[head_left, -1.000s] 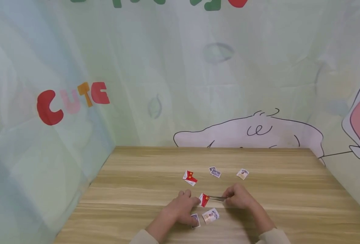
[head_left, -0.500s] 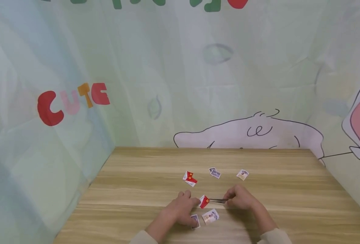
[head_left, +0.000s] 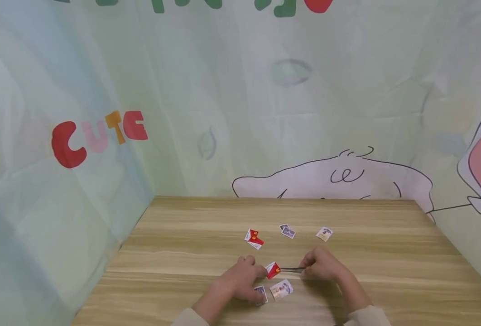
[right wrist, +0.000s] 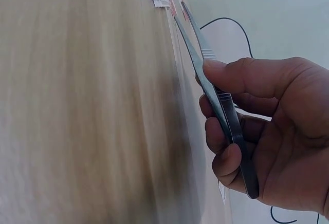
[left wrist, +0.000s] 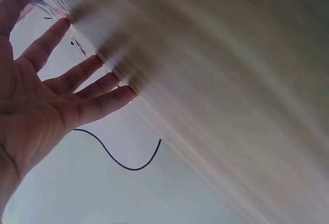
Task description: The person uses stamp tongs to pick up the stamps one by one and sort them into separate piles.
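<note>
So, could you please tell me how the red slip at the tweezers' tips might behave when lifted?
The red slip looks paper-thin, so it is probably light and flexible. Its flatness suggests sliding rather than rolling. The narrow tweezers might crease it.

You read "CUTE" [head_left: 99, 140] on the backdrop's [head_left: 224, 90] left side; the green lettering [head_left: 159, 6] above is cropped. Observe the small yellow emblem [head_left: 278, 270] on your nearest red-and-white card [head_left: 271, 271].
</note>
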A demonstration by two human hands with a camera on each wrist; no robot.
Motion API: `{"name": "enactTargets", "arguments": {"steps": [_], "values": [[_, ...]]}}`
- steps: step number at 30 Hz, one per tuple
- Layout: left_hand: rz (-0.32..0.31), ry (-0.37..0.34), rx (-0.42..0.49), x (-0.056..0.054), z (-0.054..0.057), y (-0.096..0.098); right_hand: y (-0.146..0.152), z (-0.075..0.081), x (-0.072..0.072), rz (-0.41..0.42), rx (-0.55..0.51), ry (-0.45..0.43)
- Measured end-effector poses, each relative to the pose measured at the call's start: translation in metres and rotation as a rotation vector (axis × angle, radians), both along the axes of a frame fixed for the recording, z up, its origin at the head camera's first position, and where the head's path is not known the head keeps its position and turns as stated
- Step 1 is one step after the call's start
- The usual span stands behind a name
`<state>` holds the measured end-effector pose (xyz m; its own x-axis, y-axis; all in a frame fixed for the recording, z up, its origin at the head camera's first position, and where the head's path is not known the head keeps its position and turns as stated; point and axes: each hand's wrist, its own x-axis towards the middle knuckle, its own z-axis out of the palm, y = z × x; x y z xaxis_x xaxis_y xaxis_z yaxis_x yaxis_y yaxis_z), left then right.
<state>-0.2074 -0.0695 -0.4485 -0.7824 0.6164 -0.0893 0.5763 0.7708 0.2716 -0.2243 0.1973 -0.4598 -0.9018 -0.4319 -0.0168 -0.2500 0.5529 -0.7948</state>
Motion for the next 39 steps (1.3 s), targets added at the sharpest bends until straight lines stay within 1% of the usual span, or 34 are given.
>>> {"name": "enactTargets", "arguments": {"steps": [4,11,17,21,26,27,30,33,37,39], "values": [[0.005,-0.007,-0.01,0.0012,-0.0012,0.001,-0.0023,-0.0005,0.0011,0.008,-0.008,-0.003],[0.006,-0.011,-0.012,0.0002,-0.0025,0.001,-0.0061,-0.0056,-0.0036,0.065,-0.002,0.048],[0.006,0.02,-0.017,0.0004,-0.0028,0.0015,-0.0046,-0.0049,-0.0037,0.022,-0.01,0.043],[0.013,0.02,-0.022,0.0002,-0.0024,0.0018,-0.0034,-0.0042,-0.0034,0.014,-0.003,0.048],[0.017,0.016,-0.019,0.0006,-0.0013,0.0018,-0.0036,-0.005,-0.0046,0.031,-0.035,0.049],[0.016,0.015,-0.018,0.0008,-0.0014,0.0019,-0.0033,-0.005,-0.0044,0.051,-0.046,0.063],[0.015,0.014,-0.021,0.0022,-0.0018,0.0025,-0.0028,-0.0052,-0.0041,0.071,-0.061,0.08],[0.016,0.024,-0.032,0.0031,-0.0017,0.0031,-0.0035,-0.0059,-0.0041,0.074,-0.036,0.101],[0.018,0.034,-0.047,0.0031,-0.0015,0.0032,-0.006,-0.0054,-0.0032,0.045,-0.004,0.095],[0.02,0.036,-0.053,0.003,-0.0012,0.0032,-0.0067,-0.0051,-0.0025,0.039,-0.007,0.095]]}}
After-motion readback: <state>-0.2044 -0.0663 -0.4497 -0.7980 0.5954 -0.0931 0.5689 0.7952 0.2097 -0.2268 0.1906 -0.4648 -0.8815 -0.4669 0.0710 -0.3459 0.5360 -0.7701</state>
